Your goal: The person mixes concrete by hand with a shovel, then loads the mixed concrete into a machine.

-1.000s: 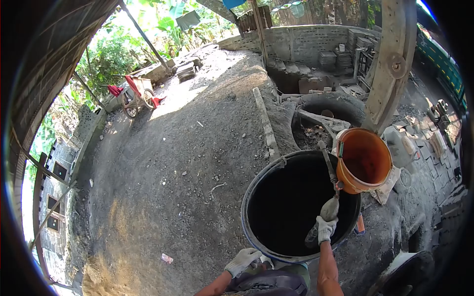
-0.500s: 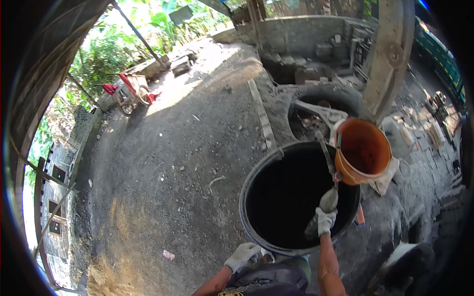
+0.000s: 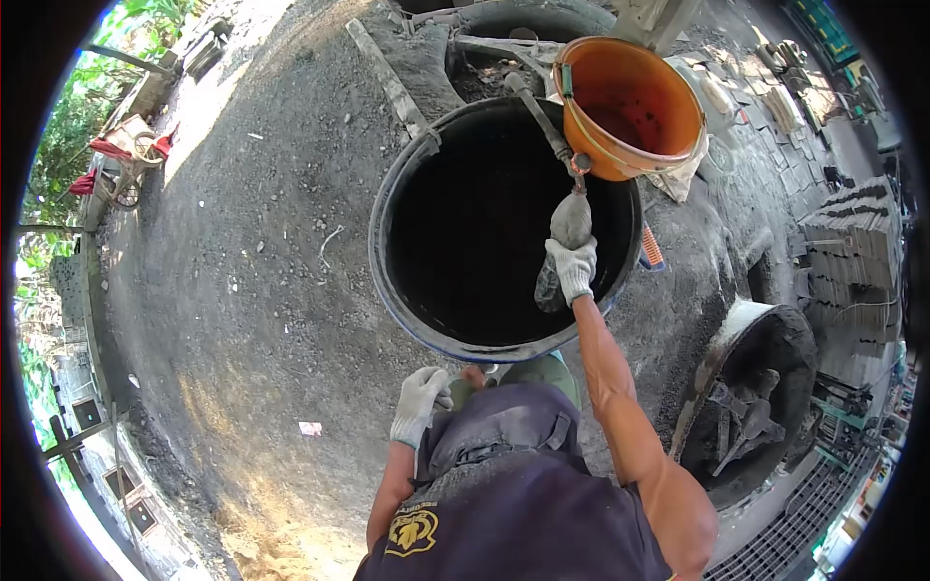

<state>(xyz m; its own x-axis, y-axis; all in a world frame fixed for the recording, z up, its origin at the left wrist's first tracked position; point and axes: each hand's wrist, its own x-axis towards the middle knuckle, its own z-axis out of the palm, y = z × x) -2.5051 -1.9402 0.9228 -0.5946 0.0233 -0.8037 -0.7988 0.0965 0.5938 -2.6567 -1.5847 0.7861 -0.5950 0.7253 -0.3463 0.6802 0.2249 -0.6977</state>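
Observation:
My right hand [image 3: 572, 268], in a white glove, is shut on a grey, mud-caked handle [image 3: 570, 221] that hooks onto the rim of an orange bucket [image 3: 630, 92]. The bucket hangs tilted at the far right edge of a large black barrel [image 3: 387, 281], whose inside is dark. My hand is over the barrel's right side, arm stretched out. My left hand [image 3: 418, 402], also gloved, hangs by my hip just short of the barrel's near rim, fingers loose and holding nothing.
Dark gritty ground spreads to the left. A wooden plank [image 3: 387, 82] and a round pit [image 3: 504, 19] lie beyond the barrel. A round tub with metal parts [image 3: 746, 407] sits at the right, with stacked grey blocks [image 3: 852, 242] behind it. A red wheelbarrow [image 3: 136, 155] stands far left.
My view has tipped downward, so my torso now fills the bottom. The right hand keeps its grip on the handle with the bucket at the barrel's rim. The left hand stays by my hip.

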